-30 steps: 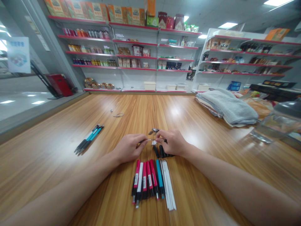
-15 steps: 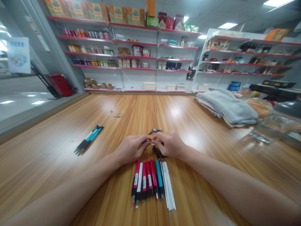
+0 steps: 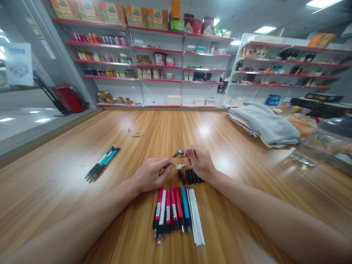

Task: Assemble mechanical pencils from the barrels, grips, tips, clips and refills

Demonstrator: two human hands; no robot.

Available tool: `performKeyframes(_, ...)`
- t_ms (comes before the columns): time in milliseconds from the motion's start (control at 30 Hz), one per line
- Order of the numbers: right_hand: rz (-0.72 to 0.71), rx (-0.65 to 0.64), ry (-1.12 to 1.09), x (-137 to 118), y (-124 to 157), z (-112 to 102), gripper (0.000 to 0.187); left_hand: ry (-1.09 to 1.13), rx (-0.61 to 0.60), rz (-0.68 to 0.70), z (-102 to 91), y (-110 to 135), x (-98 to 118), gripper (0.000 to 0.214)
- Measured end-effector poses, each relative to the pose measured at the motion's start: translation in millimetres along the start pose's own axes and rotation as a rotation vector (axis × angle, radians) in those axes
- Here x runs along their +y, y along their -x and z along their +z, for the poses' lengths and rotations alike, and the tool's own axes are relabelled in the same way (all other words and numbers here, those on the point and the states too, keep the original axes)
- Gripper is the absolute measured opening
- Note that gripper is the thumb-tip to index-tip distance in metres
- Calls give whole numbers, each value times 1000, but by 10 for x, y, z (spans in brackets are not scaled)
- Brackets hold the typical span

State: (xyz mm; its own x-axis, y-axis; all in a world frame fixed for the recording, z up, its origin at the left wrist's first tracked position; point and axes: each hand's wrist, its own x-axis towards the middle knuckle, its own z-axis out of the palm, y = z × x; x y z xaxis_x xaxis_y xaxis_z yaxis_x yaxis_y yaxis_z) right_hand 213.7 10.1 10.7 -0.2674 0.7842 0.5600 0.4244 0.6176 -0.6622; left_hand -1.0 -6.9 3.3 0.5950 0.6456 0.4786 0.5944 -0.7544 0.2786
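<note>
My left hand [image 3: 154, 174] is closed in a pinch on a slim black pen part [image 3: 165, 166], whose thin tip pokes out to the right. My right hand [image 3: 200, 163] has its fingers curled in beside a small heap of metal pen pieces [image 3: 179, 153]; anything between its fingertips is hidden. Small white pen tips [image 3: 180, 167] lie between the hands. Below them are a loose black grip [image 3: 181, 177] and a row of black grips [image 3: 192, 176], partly behind the right hand. Nearer me lie pink pen barrels [image 3: 172, 203], a white barrel [image 3: 162, 207], a blue barrel [image 3: 185, 203] and several white refills [image 3: 197, 216].
Blue-and-black pens [image 3: 102, 163] lie at the left of the wooden table [image 3: 132, 227]. A metal ring [image 3: 137, 135] is farther back. Folded striped cloth [image 3: 271, 124] and a clear water jug [image 3: 316, 143] stand at the right. Stocked shelves [image 3: 159, 66] line the back.
My right hand has come away from the left and moved slightly right and up, its fingers curling. The white tips and the row of black grips now show. My left hand keeps its pinch.
</note>
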Motion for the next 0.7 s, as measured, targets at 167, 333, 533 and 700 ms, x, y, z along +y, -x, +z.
performKeyframes(167,112,-17,-220,13,-2,56,46,-37,11,-11,1,0,1,17)
performKeyframes(333,253,-48,-445,21,-21,133,43,-57,44,-6,18,-8,9,17)
performKeyframes(533,235,-80,-464,-66,10,150,39,-66,41,7,34,-15,41,16)
performKeyframes(700,120,-84,-298,-119,41,130,34,17,80,25,49,-25,61,15)
